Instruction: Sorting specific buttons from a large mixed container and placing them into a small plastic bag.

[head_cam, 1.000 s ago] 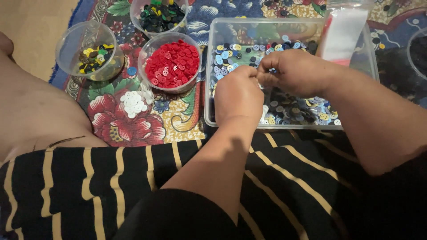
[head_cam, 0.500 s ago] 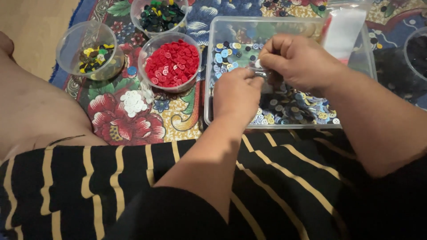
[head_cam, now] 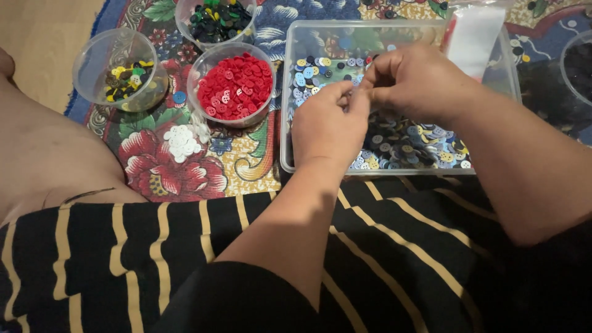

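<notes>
hands meet over the button box

both hands have risen and drawn closer together since a second ago: then they were low among the buttons, and now the left hand (head_cam: 330, 126) and right hand (head_cam: 410, 83) meet fingertip to fingertip above the clear rectangular box (head_cam: 394, 28). that reads as sorting in progress, something picked out of the heap and passed or examined between the fingers. both sets of fingers are pinched together, but whatever lies between them is too small and hidden to make out, so i cannot tell what either hand actually grasps.

the mixed buttons (head_cam: 425, 145), blue, grey, yellow and dark, lie loose in the box just under the hands.

to the left on the flowered cloth (head_cam: 246, 151) stand three round clear tubs: the red-button tub (head_cam: 235, 86) nearest the box, a tub of dark and green buttons (head_cam: 217, 20) behind it, and a tub of yellow and dark buttons (head_cam: 121, 73) farther left. a small pile of white buttons (head_cam: 183, 139) sits bare on the cloth. a clear plastic bag (head_cam: 478, 34) with a red edge leans at the box's far right corner; no label is readable.
</notes>
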